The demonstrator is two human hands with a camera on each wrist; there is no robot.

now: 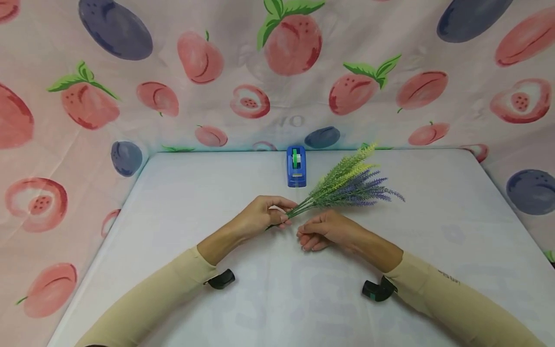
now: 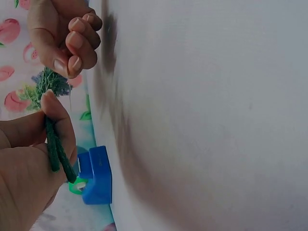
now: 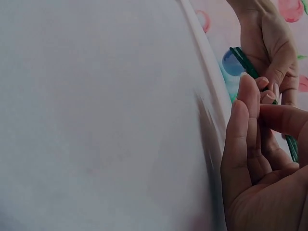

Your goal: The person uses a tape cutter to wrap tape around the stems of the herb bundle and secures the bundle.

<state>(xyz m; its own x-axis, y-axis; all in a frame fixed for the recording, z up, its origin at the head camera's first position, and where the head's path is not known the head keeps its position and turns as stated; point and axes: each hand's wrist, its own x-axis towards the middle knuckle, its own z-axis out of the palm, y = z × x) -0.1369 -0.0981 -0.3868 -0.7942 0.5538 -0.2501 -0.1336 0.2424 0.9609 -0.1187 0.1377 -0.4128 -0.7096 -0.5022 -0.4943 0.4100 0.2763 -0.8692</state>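
Note:
My left hand (image 1: 262, 212) pinches the green stems of a bunch of artificial flowers (image 1: 342, 185), yellow-green and purple sprigs that fan out to the right. In the left wrist view the cut ends of the stems (image 2: 53, 149) stick out below the thumb. Close by on the right, my right hand (image 1: 331, 230) has its thumb and forefinger pressed together and its other fingers curled. A thin, see-through strip of tape (image 2: 70, 96) hangs from those fingertips in the left wrist view. Behind the hands stands a blue tape dispenser (image 1: 297, 179) with a green core.
A white cloth covers the table (image 1: 195, 183). Fruit-printed curtain fabric (image 1: 303, 91) rises behind it and at both sides. Black wrist cameras (image 1: 222, 279) are worn below the beige sleeves (image 1: 156, 294).

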